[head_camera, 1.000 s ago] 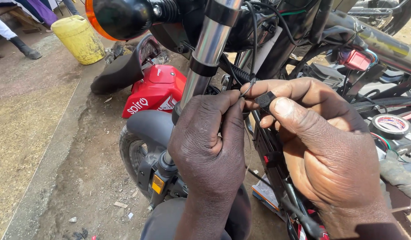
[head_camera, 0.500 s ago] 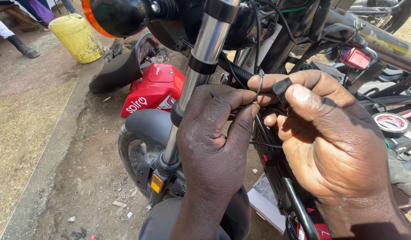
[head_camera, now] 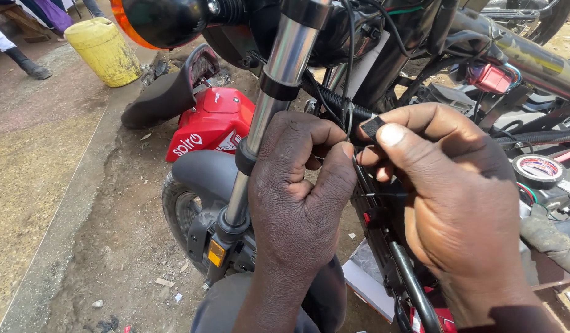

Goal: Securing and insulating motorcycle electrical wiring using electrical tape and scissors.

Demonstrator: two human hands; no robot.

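With the left hand (head_camera: 297, 197) pinching the thin black wires (head_camera: 348, 123) and the right hand (head_camera: 457, 203) clamped on a small black connector (head_camera: 372, 127) at upper centre, beside the chrome fork tube (head_camera: 279, 80), a tug could snap them.

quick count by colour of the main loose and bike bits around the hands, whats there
Black: 3, the small black piece pinched in the right hand, the corrugated sleeve, and the seat
Red: 2, the red tank and a red connector
Yellow: 1, the jerrycan
Silver: 1, the fork tube beside the left hand
White-and-red: 1, the tape roll
Total: 8
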